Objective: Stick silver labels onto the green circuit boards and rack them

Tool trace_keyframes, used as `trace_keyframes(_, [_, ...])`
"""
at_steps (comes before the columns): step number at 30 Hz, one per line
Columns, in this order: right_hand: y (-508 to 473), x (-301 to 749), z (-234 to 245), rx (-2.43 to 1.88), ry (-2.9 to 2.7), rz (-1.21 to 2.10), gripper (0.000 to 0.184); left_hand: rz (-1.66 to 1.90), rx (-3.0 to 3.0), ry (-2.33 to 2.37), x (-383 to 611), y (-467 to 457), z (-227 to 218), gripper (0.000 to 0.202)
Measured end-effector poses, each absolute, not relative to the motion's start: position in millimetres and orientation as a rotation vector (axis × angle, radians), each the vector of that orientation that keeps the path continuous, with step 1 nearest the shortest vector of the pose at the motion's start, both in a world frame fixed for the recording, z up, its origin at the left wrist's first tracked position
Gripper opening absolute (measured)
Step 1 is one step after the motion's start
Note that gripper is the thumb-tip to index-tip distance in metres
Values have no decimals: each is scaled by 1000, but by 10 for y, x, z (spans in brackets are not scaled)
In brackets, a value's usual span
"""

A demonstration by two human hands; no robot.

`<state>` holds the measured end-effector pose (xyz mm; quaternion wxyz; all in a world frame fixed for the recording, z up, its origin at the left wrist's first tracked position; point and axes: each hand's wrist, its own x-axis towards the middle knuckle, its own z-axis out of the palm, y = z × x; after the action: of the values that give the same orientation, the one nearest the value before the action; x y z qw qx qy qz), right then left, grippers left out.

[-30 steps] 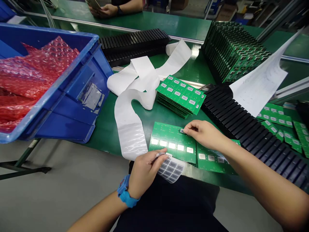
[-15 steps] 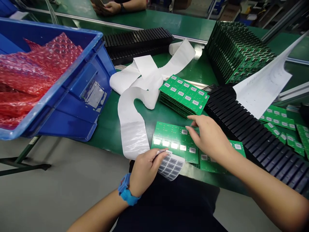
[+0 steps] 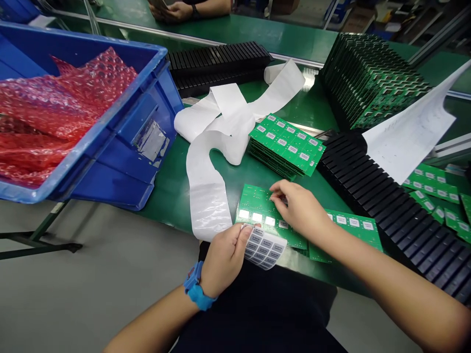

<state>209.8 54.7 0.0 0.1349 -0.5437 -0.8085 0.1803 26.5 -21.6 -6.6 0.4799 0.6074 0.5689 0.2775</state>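
Note:
My left hand (image 3: 224,252) is closed, thumb over fingers, on a strip of grey printed labels (image 3: 267,249) whose free end curls out over the table edge. Just behind it lies a green circuit board (image 3: 253,196) with white stickers along its near row. Over that board my right hand (image 3: 296,206) has thumb and forefinger pinched close to the surface; whatever is between the fingertips is too small or hidden to name. A second labelled circuit board (image 3: 344,220) lies partly under my right forearm.
A stack of labelled boards (image 3: 287,139) stands behind. Loose white backing paper (image 3: 208,196) winds across the table. At left, a blue bin (image 3: 121,147) holds red bubble wrap (image 3: 81,103). Black slotted racks (image 3: 390,211) run right; one rack holds upright boards (image 3: 375,78). Another person's hand (image 3: 180,11) is across.
My right hand has moved left across the near board, and its fingers have drawn together. My left hand keeps hold of the label strip. The whole view has shifted slightly.

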Motion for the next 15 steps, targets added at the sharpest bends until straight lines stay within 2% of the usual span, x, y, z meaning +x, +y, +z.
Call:
trace_keyframes(4, [359, 2081, -70, -1412, -2546, 53, 25, 691, 1462, 1375, 255, -211, -53, 35])
trace_keyframes(7, [265, 2040, -9, -1366, -2356, 3, 26, 723, 1441, 1349, 249, -208, -32, 35])
trace_keyframes(9, [230, 1978, 94, -1307, -2253, 302, 22, 747, 1462, 1357, 247, -207, -24, 34])
trace_keyframes(12, [199, 1861, 258, -1256, -2157, 995, 14, 761, 1523, 1413, 240, -214, -32, 35])
trace_keyframes(15, [201, 1798, 341, -1320, -2034, 1339, 16, 755, 1564, 1458, 226, -229, -64, 37])
